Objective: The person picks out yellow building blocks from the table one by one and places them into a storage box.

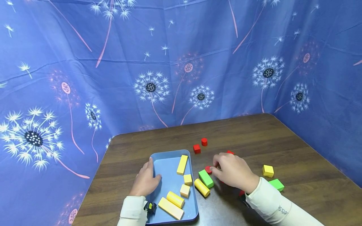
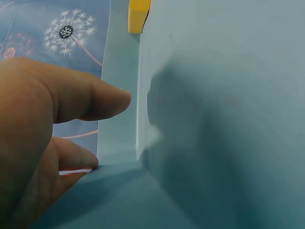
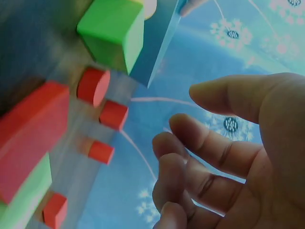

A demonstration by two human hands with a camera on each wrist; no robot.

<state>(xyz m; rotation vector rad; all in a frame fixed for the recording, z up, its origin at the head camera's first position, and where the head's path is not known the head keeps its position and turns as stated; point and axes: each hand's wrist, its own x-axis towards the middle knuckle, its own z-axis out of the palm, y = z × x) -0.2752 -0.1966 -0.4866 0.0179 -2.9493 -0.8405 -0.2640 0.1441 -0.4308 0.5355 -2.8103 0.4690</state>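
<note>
My left hand (image 1: 145,179) is at the left rim of a blue tray (image 1: 167,169), thumb reaching over the inside and other fingers along the outer side. Yellow blocks lie in the tray, among them a cylinder (image 1: 175,199) and a long block (image 1: 171,208). Over the table, right of the tray, my right hand (image 1: 233,171) hovers with fingers loosely bent and nothing between them. Nearest to its fingertips is a short red cylinder (image 1: 208,169), beside a green block (image 1: 205,178). A long red block (image 3: 33,136) shows in the right wrist view; in the head view the hand partly hides red pieces.
A yellow cylinder (image 1: 202,187) lies against the tray's right side. Behind stand a red cube (image 1: 197,148) and a small red cylinder (image 1: 204,142). To the right are a yellow block (image 1: 268,170) and a green block (image 1: 276,185). Patterned blue cloth (image 1: 175,94) hangs around the table.
</note>
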